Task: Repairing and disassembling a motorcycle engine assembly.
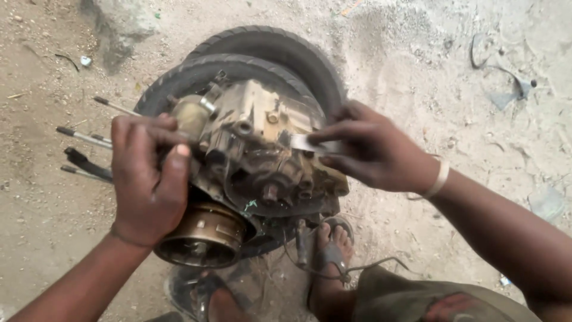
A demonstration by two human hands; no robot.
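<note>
Three thin metal rods with dark tips [83,138] stick out over the sandy ground [417,71], just left of the left fingers, and one black flat handle [86,164] lies between them.

The left hand [149,179] is closed around the left side of one greasy brown metal engine block [262,149]. Its fingers are curled tight over the top edge of the block, and the thumb presses down along the side. Below the palm of this hand, one round brass-coloured metal drum [202,238] is fixed to the engine; it is open like a cup, and what is inside is too dark to tell.

The engine rests on two black rubber tyres [268,53] with ribbed tread, stacked one on the other, behind the fingers of both hands. The surface of the engine is oily and rough, with several small round bosses and bolts.

The right hand [372,149] pinches one flat, thin, grey metal strip [307,143] between thumb and fingers; the end of the strip touches the top of the engine, just left of the fingertips. One pale bangle [440,179] is on the right wrist.

Below the engine, two feet in sandals [330,256] stand on the ground.
</note>
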